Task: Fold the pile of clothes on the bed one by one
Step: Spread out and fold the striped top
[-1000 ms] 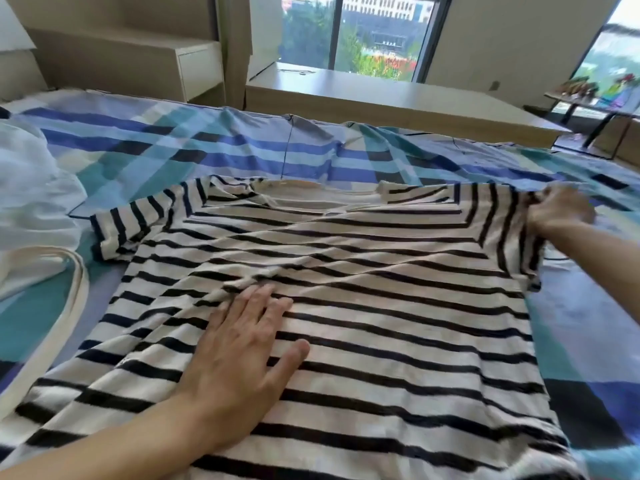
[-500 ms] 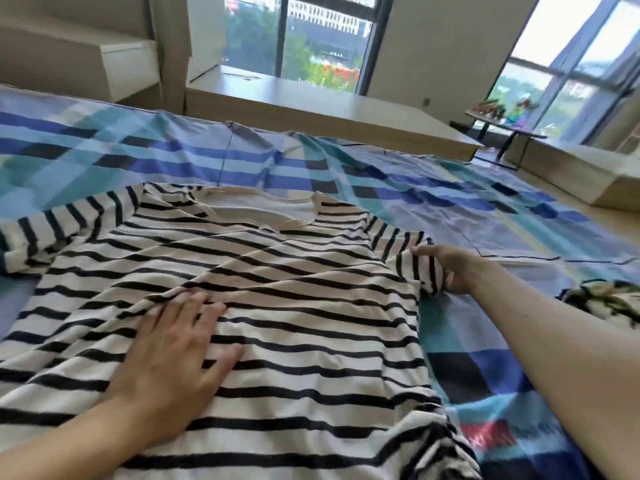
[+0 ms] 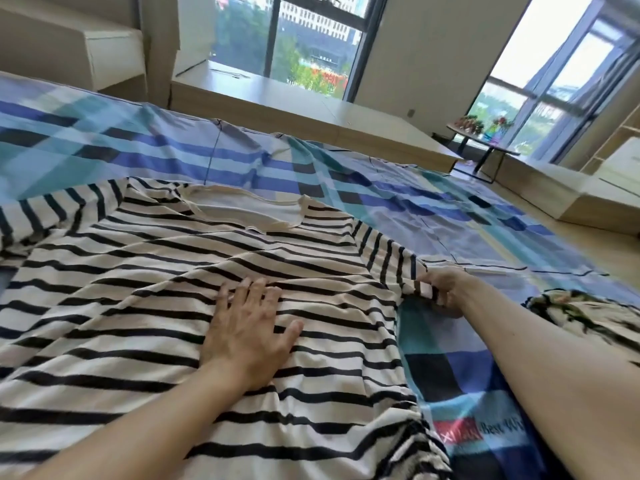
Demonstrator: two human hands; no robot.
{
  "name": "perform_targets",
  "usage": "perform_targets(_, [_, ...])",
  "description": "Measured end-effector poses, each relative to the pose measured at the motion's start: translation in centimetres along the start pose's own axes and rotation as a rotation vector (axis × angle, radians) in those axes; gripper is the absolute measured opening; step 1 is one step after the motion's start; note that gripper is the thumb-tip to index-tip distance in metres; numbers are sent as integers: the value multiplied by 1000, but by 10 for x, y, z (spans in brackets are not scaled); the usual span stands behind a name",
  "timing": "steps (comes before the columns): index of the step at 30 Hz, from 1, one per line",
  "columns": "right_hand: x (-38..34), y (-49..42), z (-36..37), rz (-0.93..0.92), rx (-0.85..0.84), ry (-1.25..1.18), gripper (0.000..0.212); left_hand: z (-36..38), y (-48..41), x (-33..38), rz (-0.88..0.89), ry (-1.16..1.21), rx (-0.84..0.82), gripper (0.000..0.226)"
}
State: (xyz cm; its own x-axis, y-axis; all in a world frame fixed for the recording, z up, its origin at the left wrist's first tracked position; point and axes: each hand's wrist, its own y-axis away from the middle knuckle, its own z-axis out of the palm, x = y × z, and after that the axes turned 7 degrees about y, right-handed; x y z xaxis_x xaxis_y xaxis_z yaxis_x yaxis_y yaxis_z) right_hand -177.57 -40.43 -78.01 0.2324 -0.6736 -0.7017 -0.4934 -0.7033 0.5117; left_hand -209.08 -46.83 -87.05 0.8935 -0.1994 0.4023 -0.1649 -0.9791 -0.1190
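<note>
1. Bedding: a blue and teal checked bed cover [image 3: 346,174] carries a black-and-white striped shirt [image 3: 138,306], spread over the left and centre of the frame.
2. On the shirt's chest the left hand [image 3: 247,327] lies flat, fingers straight.
3. At centre right the right hand [image 3: 445,289] pinches the sleeve hem.
4. Lower right, a red label [image 3: 457,434] on the cover is followed by the word "Best"; the rest is unreadable.
5. At the right edge lies a crumpled patterned garment [image 3: 588,313].
</note>
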Motion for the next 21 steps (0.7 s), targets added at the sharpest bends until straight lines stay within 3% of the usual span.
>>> perform_targets(2, [-8,3,2,-17,24,26,16,-2,0,0,-2,6,0,93])
perform_targets(5, [-38,15,12,-223,245,140,13,-4,1,3,5,-13,6,84])
perform_targets(7, [-59,26,26,-509,397,342,47,-6,2,3,9,-23,10,81])
perform_targets(9, [-77,47,46,-851,290,491,74,-7,2,3,14,-20,9,80])
perform_targets(11, [-89,62,68,-1011,44,572,97,-7,1,3,17,-18,5,81])
perform_targets(13, [-90,65,84,-997,-32,545,99,-5,0,3,14,-16,3,82])
perform_targets(17, [-72,49,96,-934,234,546,59,-2,0,1,-5,6,-21,83])
perform_targets(21, [-37,26,110,-903,11,861,62,2,-2,0,-3,10,-36,83])
